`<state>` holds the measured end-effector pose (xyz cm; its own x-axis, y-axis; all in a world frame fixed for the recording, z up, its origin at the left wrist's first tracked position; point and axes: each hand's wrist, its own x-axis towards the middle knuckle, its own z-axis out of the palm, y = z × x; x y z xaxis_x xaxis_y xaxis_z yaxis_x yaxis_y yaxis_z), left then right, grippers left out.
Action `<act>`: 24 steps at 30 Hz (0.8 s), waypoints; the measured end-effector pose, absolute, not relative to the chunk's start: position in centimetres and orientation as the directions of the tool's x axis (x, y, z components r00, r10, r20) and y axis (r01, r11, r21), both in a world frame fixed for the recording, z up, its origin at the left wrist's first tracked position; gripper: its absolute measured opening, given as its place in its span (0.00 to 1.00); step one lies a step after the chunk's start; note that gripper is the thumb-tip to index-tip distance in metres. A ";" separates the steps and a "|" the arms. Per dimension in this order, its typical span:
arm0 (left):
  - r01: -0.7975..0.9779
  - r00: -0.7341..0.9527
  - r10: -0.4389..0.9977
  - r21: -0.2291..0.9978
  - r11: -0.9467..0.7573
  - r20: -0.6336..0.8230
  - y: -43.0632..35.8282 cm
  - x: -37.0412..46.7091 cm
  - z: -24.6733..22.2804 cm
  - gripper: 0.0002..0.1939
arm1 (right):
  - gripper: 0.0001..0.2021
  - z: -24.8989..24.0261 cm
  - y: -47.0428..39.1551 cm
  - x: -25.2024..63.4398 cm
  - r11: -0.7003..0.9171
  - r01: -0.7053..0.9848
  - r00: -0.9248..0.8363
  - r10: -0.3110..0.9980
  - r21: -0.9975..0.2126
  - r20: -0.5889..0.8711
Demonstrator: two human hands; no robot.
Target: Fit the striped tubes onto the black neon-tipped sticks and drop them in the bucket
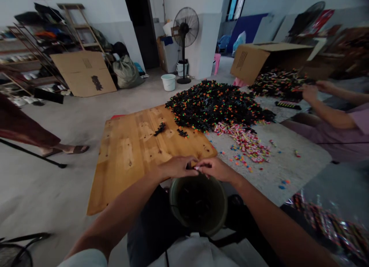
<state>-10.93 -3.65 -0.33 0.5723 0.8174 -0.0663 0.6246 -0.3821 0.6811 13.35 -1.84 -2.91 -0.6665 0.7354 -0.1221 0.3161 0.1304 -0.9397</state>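
My left hand point(182, 167) and my right hand point(215, 169) meet above the rim of a bucket point(221, 199) between my knees. Both have their fingers closed. A small white-and-pink piece point(197, 168) shows at my right fingertips, close to the left ones; whatever the left fingers grip is hidden. Dark contents lie inside the bucket. Beyond my hands rises a large heap of small black plastic pieces point(213, 103) with orange and green tips. Beside it is a pile of pink, white and yellow tubes point(245, 142).
A wooden board point(123, 155) carries two loose black pieces point(160, 129). Small coloured bits point(243, 159) are scattered on the grey tabletop point(300, 159). At right, a co-worker's hands point(311, 90) work near another heap. Wrapped packs point(325, 224) lie lower right; a person's foot point(77, 149) stands left.
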 end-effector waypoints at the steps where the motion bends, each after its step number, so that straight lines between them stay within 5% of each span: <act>1: 0.611 0.625 0.768 0.700 -0.369 -0.140 -3.1 -11.3 -1.0 0.26 | 0.18 -3.9 -2.1 13.7 0.098 0.335 -0.685 0.708 -0.937 -0.171; 3: 0.606 0.624 0.765 0.717 -0.345 -0.159 -1.1 -12.5 -2.0 0.24 | 0.19 -5.8 -2.7 14.6 0.075 0.392 -0.704 0.666 -0.917 -0.247; 6: 0.745 0.299 0.954 0.631 -0.216 -0.027 3.8 -16.0 -2.9 0.18 | 0.17 -7.6 -3.4 15.9 0.192 0.494 -0.706 0.657 -0.848 -0.263; 8: 0.869 -0.050 0.996 0.495 0.010 0.068 7.6 -18.7 -3.3 0.17 | 0.15 -7.9 -2.8 16.8 0.271 0.560 -0.653 0.725 -0.783 -0.217; 11: 0.890 -0.197 0.973 0.439 0.124 0.123 12.7 -21.9 -4.6 0.21 | 0.13 -7.4 0.3 18.4 0.241 0.762 -0.404 0.902 -0.601 -0.150; 16: 0.920 -0.071 0.991 0.392 0.022 0.111 14.6 -23.8 -8.3 0.23 | 0.17 -6.1 7.9 22.0 -0.063 0.966 0.059 0.998 -0.251 -0.025; 24: 0.930 0.185 0.959 0.277 -0.241 0.213 7.6 -21.7 -10.5 0.21 | 0.18 -6.6 15.1 23.9 -0.111 0.988 0.106 0.993 -0.107 -0.056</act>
<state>-21.74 7.62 -10.49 0.1847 0.9595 0.2129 0.9301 -0.2406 0.2775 23.94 15.07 -6.63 0.1058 0.9928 -0.0557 0.9880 -0.1113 -0.1069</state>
